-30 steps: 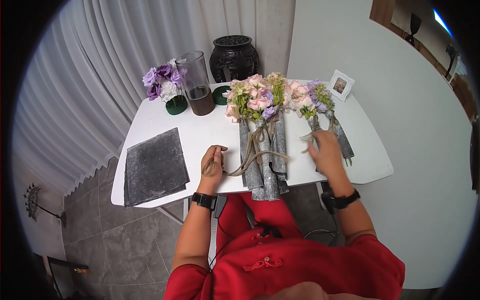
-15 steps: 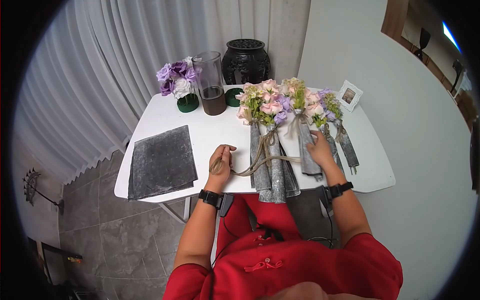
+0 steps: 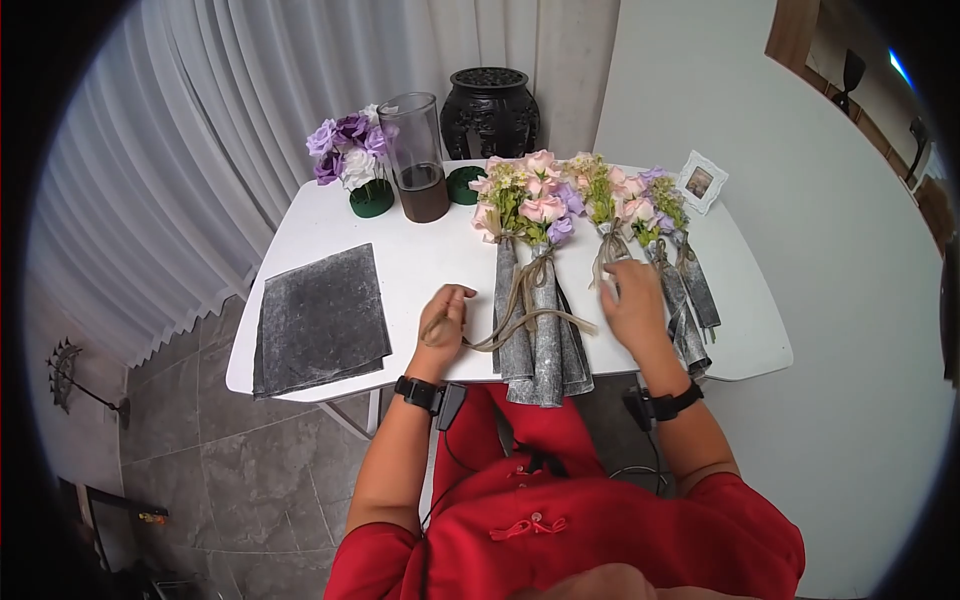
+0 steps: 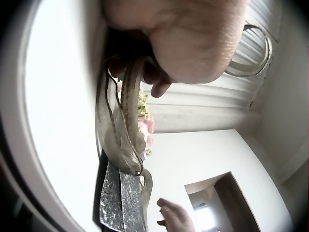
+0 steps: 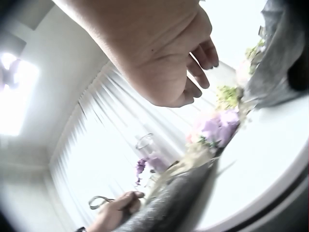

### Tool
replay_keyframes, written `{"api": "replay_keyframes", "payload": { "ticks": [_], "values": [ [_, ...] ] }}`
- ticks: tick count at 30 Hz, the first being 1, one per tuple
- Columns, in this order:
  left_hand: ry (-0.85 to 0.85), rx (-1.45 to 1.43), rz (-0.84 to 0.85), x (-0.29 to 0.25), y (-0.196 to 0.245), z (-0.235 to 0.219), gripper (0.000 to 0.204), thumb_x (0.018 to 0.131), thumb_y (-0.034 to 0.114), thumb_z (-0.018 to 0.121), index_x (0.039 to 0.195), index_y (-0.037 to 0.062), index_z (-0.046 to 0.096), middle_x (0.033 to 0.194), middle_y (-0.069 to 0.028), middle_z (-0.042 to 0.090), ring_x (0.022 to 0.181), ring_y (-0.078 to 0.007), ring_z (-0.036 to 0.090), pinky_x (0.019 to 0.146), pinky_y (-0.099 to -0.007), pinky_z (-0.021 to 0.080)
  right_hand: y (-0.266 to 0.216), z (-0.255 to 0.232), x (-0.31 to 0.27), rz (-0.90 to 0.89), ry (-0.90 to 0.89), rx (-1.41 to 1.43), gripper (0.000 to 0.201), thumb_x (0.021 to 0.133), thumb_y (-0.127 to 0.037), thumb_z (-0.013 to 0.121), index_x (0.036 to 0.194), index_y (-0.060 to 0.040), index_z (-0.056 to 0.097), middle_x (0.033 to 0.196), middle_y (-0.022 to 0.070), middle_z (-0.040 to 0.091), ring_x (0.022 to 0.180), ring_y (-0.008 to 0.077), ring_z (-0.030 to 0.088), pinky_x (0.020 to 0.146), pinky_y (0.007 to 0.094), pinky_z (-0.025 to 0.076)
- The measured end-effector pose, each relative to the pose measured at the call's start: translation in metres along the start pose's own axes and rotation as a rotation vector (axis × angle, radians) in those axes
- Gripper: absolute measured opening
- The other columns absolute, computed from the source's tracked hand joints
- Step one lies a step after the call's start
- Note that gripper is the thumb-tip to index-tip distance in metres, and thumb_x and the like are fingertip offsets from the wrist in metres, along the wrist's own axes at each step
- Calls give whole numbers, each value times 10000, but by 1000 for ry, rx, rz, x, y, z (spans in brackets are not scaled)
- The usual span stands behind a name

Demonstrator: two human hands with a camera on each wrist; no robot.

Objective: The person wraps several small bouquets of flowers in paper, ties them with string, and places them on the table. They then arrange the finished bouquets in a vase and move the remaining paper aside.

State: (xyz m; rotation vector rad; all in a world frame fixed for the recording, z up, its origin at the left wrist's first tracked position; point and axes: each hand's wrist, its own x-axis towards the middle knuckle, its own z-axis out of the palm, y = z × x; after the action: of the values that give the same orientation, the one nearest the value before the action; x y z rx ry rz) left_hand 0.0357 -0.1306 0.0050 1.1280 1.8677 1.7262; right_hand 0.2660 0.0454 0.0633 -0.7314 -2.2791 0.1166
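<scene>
My left hand (image 3: 443,318) holds a tan ribbon (image 3: 482,346) near the table's front edge. The ribbon runs to a group of bouquets (image 3: 540,210) of pink roses and purple flowers, their stems wrapped in grey paper (image 3: 547,350) and tied. In the left wrist view, the ribbon (image 4: 129,106) passes under the curled fingers. My right hand (image 3: 636,305) is over another group of small wrapped bouquets (image 3: 655,215), partly hiding them. Its fingers (image 5: 197,72) are loosely bent with nothing between them in the right wrist view.
Sheets of dark grey paper (image 3: 322,320) lie at the left. At the back stand purple and white flowers (image 3: 350,150) in green foam (image 3: 371,200), a tall glass vase (image 3: 412,150) with dark contents, and more green foam (image 3: 465,186). A white photo frame (image 3: 702,182) stands back right.
My right hand took a wrapped bouquet from the middle, set it down among those on the right and let go of it. My left hand keeps holding the ribbon in about the same place.
</scene>
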Motion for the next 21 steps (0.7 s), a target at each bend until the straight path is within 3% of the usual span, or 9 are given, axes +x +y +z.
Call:
{"api": "replay_keyframes", "payload": {
  "ticks": [1, 2, 4, 5, 8, 10, 11, 16, 21],
  "values": [
    [-44, 117, 109, -5, 10, 2, 245, 985, 185, 412, 999, 33, 604, 682, -24, 508, 640, -123, 495, 589, -258, 414, -12, 8, 3, 88, -71, 244, 293, 779, -148, 649, 1051, -49, 602, 1018, 136, 589, 972, 371, 568, 813, 427, 468],
    [-48, 207, 307, -6, 14, 7, 206, 935, 125, 458, 1032, 37, 616, 793, -92, 559, 737, -226, 562, 689, -322, 459, -25, 17, 5, 83, -69, 246, 293, 779, -148, 649, 1051, -49, 602, 1018, 136, 589, 972, 371, 568, 813, 427, 468],
    [-142, 400, 590, -3, 22, 8, 243, 865, 88, 503, 1072, 68, 630, 979, -148, 597, 846, -310, 582, 752, -371, 473, -44, 38, 6, 110, -207, 246, 451, 754, -191, 682, 1157, -58, 531, 1059, 153, 569, 997, 393, 559, 835, 432, 470],
    [-137, 406, 591, -3, 22, 9, 243, 865, 88, 503, 1072, 68, 630, 979, -148, 597, 846, -310, 582, 752, -371, 473, -46, 47, 5, 104, -206, 250, 451, 754, -191, 682, 1157, -58, 531, 1059, 153, 569, 997, 393, 559, 835, 432, 470],
    [-244, 496, 620, -5, 24, 11, 295, 841, 114, 538, 1121, 116, 634, 1185, -133, 564, 972, -308, 565, 825, -373, 447, -47, 64, 11, 130, -314, 156, 555, 738, -195, 682, 1232, -87, 455, 1106, 178, 529, 994, 396, 566, 844, 436, 475],
    [-291, 649, 611, -10, 25, 10, 314, 832, 110, 550, 1129, 157, 641, 1256, -93, 549, 1057, -287, 534, 894, -379, 401, -37, 64, 21, 274, -364, 144, 560, 726, -176, 674, 1236, -114, 450, 1145, 185, 495, 1006, 396, 561, 841, 444, 479],
    [-306, 653, 572, -10, 25, 10, 321, 830, 118, 555, 1136, 161, 641, 1272, -69, 542, 1085, -267, 515, 931, -373, 364, -28, 63, 25, 218, -302, 125, 552, 719, -149, 661, 1230, -136, 455, 1146, 186, 493, 1014, 397, 559, 839, 451, 481],
    [-337, 666, 541, -10, 28, 9, 324, 823, 113, 549, 1130, 158, 642, 1284, -60, 533, 1103, -265, 502, 939, -370, 357, 7, 62, 41, 315, -266, 30, 477, 722, -138, 657, 1175, -90, 515, 1129, 173, 514, 1034, 390, 549, 846, 449, 479],
    [-303, 605, 574, -5, 20, 7, 319, 820, 101, 542, 1123, 125, 641, 1252, -88, 556, 1063, -286, 523, 921, -365, 377, -3, 58, 42, 263, -293, -65, 420, 727, -140, 661, 1126, -57, 562, 1160, 166, 522, 1086, 360, 524, 889, 443, 452]
  ]
}}
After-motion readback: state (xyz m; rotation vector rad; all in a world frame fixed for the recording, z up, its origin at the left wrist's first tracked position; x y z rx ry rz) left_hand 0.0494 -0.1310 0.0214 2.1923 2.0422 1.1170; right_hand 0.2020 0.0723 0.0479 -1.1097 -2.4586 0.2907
